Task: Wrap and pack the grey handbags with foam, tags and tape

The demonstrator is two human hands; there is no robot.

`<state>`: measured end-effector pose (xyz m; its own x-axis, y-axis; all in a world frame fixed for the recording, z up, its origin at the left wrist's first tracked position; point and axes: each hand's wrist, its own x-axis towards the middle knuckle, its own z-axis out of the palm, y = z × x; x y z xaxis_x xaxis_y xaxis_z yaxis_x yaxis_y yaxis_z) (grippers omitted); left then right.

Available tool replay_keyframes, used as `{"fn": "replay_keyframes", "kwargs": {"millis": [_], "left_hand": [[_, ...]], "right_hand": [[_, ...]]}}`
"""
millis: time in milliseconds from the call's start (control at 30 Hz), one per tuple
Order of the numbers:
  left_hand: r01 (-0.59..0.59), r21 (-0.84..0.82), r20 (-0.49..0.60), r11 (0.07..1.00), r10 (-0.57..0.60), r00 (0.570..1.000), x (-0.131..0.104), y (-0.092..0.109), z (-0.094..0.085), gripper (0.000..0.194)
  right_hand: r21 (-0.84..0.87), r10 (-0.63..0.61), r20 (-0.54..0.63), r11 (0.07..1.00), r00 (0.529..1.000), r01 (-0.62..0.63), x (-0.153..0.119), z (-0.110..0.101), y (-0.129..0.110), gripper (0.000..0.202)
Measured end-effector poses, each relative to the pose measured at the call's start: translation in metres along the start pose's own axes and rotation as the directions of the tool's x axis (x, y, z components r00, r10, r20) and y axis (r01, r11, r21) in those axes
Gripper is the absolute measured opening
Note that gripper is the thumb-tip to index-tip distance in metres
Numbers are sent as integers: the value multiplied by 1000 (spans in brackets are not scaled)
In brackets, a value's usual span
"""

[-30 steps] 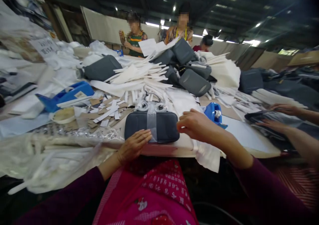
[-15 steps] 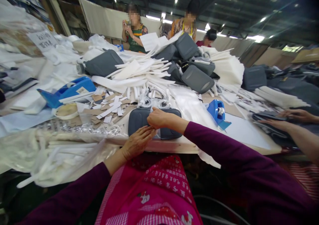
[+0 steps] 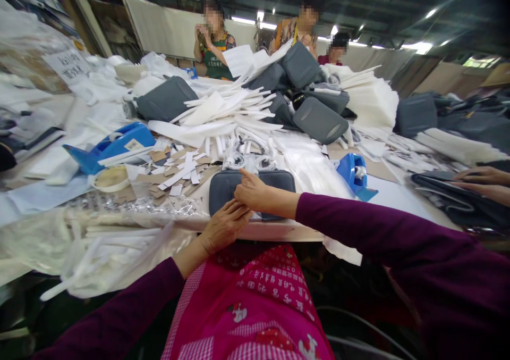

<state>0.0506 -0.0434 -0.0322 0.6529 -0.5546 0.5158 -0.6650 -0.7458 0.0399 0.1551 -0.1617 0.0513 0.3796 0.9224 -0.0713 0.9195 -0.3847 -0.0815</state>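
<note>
Grey pouch [image 3: 274, 182]: flat, oblong, rounded corners, dark grey fabric, lying lengthwise at the near edge of the surface [image 3: 398, 203]. White coiled cords [image 3: 249, 161] sit touching its far edge.

Since a second ago: the right hand [image 3: 252, 192] has crossed from beside the pouch's right end to its middle, covering the clear tape band seen there then. Half a second ago it was already on top; little change since. The left hand has barely moved.

Left hand [image 3: 225, 224]: fingers loosely flat, tips on the pouch's near edge, holding nothing. Right hand: flat on the pouch's top, index finger stretched toward the far edge, pressing rather than gripping. The two hands touch over the pouch's middle.

A blue tape dispenser [image 3: 354, 174] stands near the pouch's right end.
</note>
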Motion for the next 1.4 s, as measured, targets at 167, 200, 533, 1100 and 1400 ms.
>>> {"fn": "replay_keyframes", "kwargs": {"millis": [167,200,533,1100,1400], "left_hand": [[-6,-1,-9,1000,6,1000,-1,-1,1,39],[-8,-3,-7,1000,8,1000,-1,-1,2,40],[1,-23,19,1000,0,1000,-5,-5,3,45],[554,-435,-206,710,-677,706,-8,-69,-3,65],[613,-525,-106,590,-760,641,-5,-61,-1,62]], "right_hand": [[-254,-11,17,967,1000,15,8,-3,6,11],[-287,1,53,958,999,14,11,-7,11,9],[151,522,-596,819,611,-553,-21,-28,76,29],[878,903,-91,271,420,-394,-70,44,89,86],[902,905,-12,194,425,-387,-73,43,88,85]]}}
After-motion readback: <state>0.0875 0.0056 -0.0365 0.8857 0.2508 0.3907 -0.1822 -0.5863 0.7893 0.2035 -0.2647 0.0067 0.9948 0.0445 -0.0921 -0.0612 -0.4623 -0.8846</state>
